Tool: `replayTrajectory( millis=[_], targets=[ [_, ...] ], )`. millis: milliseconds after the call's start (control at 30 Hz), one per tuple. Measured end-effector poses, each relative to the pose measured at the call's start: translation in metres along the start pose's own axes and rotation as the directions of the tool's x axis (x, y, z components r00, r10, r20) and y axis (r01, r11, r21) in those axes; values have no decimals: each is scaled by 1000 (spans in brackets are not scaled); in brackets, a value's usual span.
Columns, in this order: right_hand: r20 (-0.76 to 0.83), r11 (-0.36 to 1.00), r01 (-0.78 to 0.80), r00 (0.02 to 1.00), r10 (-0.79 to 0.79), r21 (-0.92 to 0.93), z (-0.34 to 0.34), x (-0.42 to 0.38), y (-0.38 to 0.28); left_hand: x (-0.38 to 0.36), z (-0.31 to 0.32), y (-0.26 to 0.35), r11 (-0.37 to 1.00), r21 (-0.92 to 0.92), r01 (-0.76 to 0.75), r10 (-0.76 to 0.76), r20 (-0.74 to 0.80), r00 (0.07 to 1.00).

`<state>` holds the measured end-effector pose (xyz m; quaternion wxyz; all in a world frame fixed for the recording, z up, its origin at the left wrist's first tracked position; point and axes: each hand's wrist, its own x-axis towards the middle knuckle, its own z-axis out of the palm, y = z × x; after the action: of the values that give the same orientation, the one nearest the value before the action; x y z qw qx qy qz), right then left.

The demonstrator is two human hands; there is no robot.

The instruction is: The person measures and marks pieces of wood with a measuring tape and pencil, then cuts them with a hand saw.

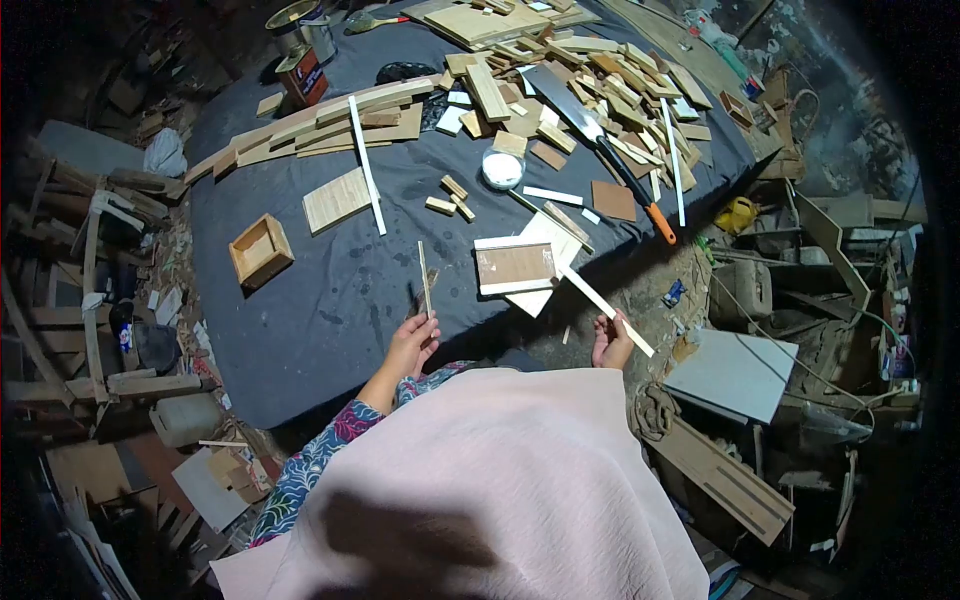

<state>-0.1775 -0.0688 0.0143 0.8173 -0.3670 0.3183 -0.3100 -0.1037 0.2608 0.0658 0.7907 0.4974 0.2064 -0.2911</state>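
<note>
My left hand [409,346] is closed around the lower end of a thin wooden strip [425,276], which points away from me over the dark cloth. On the other side, my right hand [612,343] grips a white-faced wooden strip [598,303] that slants down to the right past the table edge. Its far end comes close to a small wooden panel [515,266] with white edging, lying between my hands. Beneath that panel lies a pale flat board [532,301]. An open tub of white paste [502,169] stands beyond, near several short wood blocks [454,187].
A handsaw [610,150] with an orange-tipped handle rests by a heap of wood offcuts [590,90]. To the left are a small wooden box [262,254], a square board [337,201] and a long white strip [366,165]. Cans [302,78] stand at the back left.
</note>
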Motion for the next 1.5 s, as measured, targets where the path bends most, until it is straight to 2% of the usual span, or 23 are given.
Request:
replayTrajectory(
  millis=[33,67,133,200,267,333,400,467,533,567,600,667,733,867,933,1033,1133,1200,1433,1500],
  targets=[
    [14,995,-19,1000,17,93,14,4,-1,0,0,1,1000,-1,-4,4,2,1000],
    [49,996,-29,999,25,85,33,11,-1,0,0,2,1000,-6,-17,17,-3,1000],
    [118,999,34,992,-36,24,78,29,9,-2,3,6,999,-10,-40,40,-2,999],
    [197,979,149,973,-120,-139,134,43,15,-3,6,10,998,-2,-59,59,-41,997],
    [389,851,417,876,-284,-318,174,60,26,-4,4,10,996,-12,-86,85,-61,995],
    [506,651,599,784,-360,-466,202,85,47,-7,2,10,993,-32,-111,108,-74,991],
    [575,611,648,737,-355,-454,221,98,62,-10,-1,8,988,-78,-131,124,-93,988],
    [602,447,693,717,-351,-565,224,113,75,-11,-5,7,982,-116,-149,136,-114,984],
    [361,820,301,924,-125,-487,222,121,78,-14,-10,5,970,-169,-172,151,-132,980],
    [219,951,53,976,15,-304,217,127,85,-14,-13,3,967,-182,-177,152,-143,978],
    [90,979,-160,981,172,-126,213,130,85,-13,-16,1,964,-195,-181,154,-146,977],
    [123,927,-347,936,331,140,194,138,82,-13,-18,0,960,-213,-184,153,-155,976],
    [210,897,-395,911,355,197,181,131,70,-14,-17,2,971,-178,-157,130,-152,980],
    [188,889,-392,916,354,236,149,106,36,-12,-9,7,976,-169,-139,117,-133,984],
    [229,905,-367,920,318,215,122,89,16,-10,-5,9,982,-146,-122,104,-125,987],
    [278,963,-258,933,227,81,75,59,-8,-4,-2,8,989,-126,-81,71,-79,994],
    [157,984,-140,975,157,-112,41,22,-21,0,3,11,995,-92,-48,44,-45,998],
    [225,970,-144,956,188,-195,16,7,-19,2,5,11,999,-46,-18,18,-4,1000],
    [149,975,-129,976,157,-179,-4,-12,10,6,6,8,999,38,26,-28,49,998],
    [89,987,-107,989,118,-122,-5,-13,6,3,5,9,998,60,27,-28,15,999]
  ],
)
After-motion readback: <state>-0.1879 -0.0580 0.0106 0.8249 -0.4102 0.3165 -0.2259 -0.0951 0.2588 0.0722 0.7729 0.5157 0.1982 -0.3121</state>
